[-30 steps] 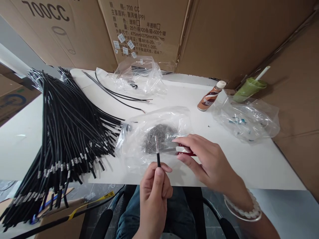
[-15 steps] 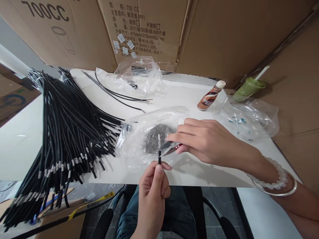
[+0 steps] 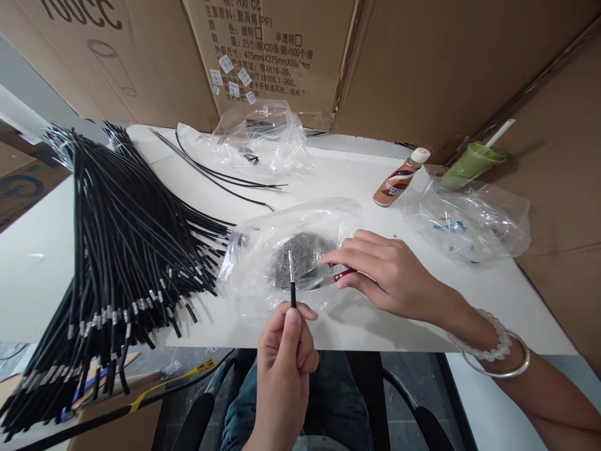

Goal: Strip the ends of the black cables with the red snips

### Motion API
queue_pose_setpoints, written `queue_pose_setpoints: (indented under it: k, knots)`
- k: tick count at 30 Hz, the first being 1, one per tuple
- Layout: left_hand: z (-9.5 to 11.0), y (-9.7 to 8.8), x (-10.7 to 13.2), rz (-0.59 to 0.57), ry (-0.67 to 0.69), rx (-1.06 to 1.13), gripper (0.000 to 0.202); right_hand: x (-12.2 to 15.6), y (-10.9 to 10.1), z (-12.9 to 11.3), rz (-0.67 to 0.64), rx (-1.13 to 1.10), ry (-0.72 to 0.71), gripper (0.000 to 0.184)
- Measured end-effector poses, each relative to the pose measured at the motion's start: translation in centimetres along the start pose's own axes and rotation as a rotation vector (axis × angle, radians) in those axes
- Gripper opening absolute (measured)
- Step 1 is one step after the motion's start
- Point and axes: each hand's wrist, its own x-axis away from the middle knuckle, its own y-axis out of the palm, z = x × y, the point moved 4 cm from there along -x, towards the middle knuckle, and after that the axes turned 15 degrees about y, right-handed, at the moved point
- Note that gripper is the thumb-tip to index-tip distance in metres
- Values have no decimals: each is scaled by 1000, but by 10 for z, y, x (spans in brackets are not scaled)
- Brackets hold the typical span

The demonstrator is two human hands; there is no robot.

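Note:
My left hand (image 3: 284, 347) pinches a short black wire (image 3: 292, 285) upright, its bare metal tip pointing up. My right hand (image 3: 382, 272) grips small red-handled snips (image 3: 339, 272); their blades lie beside the wire tip, over a clear plastic bag (image 3: 291, 250) holding a grey heap of metal trimmings (image 3: 300, 254). Whether the blades touch the wire is unclear.
A big bundle of black wires (image 3: 117, 250) with metal sleeves lies on the left of the white table (image 3: 469, 313). A few loose wires (image 3: 220, 178), two more clear bags (image 3: 263, 138) (image 3: 474, 219), a brown bottle (image 3: 399, 181) and a green cup (image 3: 469, 164) sit behind. Cardboard boxes (image 3: 422, 69) wall the back.
My right hand swung the snips up to the wire tip, then drew slightly back right. The left hand with the wire shifted a little up and left.

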Motion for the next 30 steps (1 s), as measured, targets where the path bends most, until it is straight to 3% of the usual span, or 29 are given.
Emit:
queue_pose_setpoints:
  k: [11, 17, 23, 27, 30]
  knots:
    - [0, -2, -1, 9, 4, -58, 30, -10, 2, -7, 69, 222, -85, 25]
    - [-4, 0, -1, -20, -26, -87, 32, -17, -8, -10, -81, 363, -183, 22]
    - [-4, 2, 0, -38, -70, -84, 34, -28, -22, -2, -268, 354, -199, 19]
    - [0, 1, -1, -8, -51, -75, 33, -28, -27, 5, -283, 358, -172, 19]
    - [0, 1, -1, -13, -50, -35, 32, -24, -27, 5, -222, 323, -158, 19]
